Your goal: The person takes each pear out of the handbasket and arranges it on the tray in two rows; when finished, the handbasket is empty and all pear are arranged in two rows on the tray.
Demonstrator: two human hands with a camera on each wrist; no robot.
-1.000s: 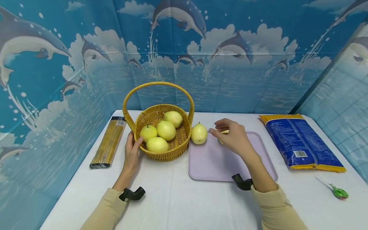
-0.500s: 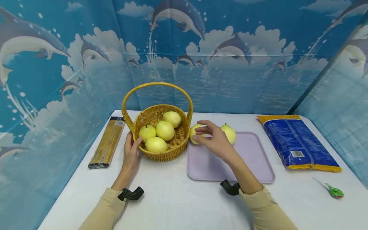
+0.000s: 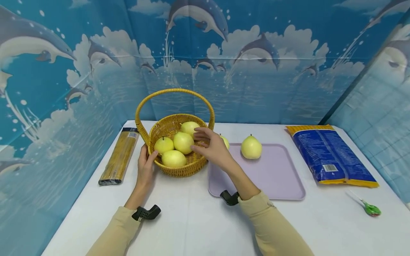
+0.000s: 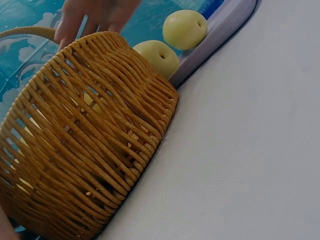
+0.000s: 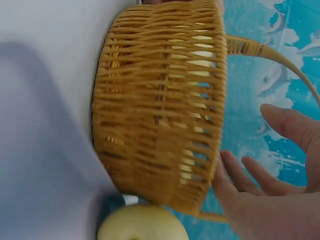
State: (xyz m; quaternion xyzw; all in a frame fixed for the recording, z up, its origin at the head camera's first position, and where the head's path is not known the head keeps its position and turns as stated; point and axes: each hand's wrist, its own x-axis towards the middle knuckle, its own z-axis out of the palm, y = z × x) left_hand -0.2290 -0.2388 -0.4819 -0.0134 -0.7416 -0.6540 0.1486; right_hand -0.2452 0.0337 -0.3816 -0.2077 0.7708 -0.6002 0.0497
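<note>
A yellow wicker basket (image 3: 182,172) with a tall hoop handle holds several pale yellow-green pears (image 3: 183,143). My left hand (image 3: 146,170) grips its left side, thumb over the rim and fingers outside. Over the basket's right rim is my right hand (image 3: 213,147), its fingers spread and bent, close to the pears inside. In the right wrist view nothing lies between thumb and fingers of the right hand (image 5: 280,175). Beyond that hand, one pear (image 3: 225,141) is partly hidden beside the basket. Another pear (image 3: 251,147) stands upright on the lilac tray (image 3: 275,177).
A clear pack of noodle-like sticks (image 3: 119,156) lies left of the basket. To the tray's right is a blue and yellow bag (image 3: 331,156), with a green-wrapped lollipop (image 3: 371,208) in front of it. A dolphin-print curtain (image 3: 179,78) closes off the back.
My right hand has moved left from the pear on the tray, past the pear beside the basket, to the basket's right rim. My left hand keeps its hold.
</note>
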